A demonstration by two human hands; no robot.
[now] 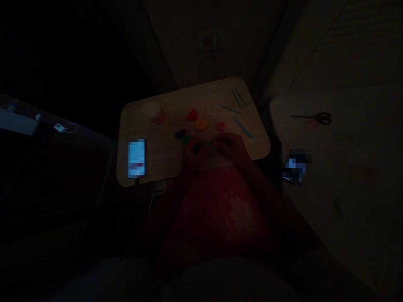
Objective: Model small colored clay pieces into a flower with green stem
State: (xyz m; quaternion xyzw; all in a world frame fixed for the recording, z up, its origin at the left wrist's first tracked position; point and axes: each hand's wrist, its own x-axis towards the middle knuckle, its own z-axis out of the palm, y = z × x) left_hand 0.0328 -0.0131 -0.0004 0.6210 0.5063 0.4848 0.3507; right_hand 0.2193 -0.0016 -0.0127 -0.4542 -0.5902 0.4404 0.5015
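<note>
So it was super dark in there, and I'm using the orange lump (201, 124) as the marker for everything. The green bit (208, 144) was just on the wearer's side of it, between the left hand (191, 154) and the right hand (233, 147). Both hands had their fingers curled inward around there, but I couldn't tell whether either was really pinching it; way too dim.

What could've gone wrong, imo: the green bit getting torn or squashed, because fingers working in that gloom could easily press too hard. Also colours smearing together, since the green lump (186, 140) and dark lump (180, 134) sat left of the orange one, right by the left hand.

Head count: one orange lump, one red lump (192, 114) just beyond it, one green, one dark, one pinkish disc (221, 126) to its right. Farther right, four bluish tools: three thin sticks (231, 109) and one wider one (243, 128). Left of it, one tub (152, 110) and one lit phone (137, 158).
</note>
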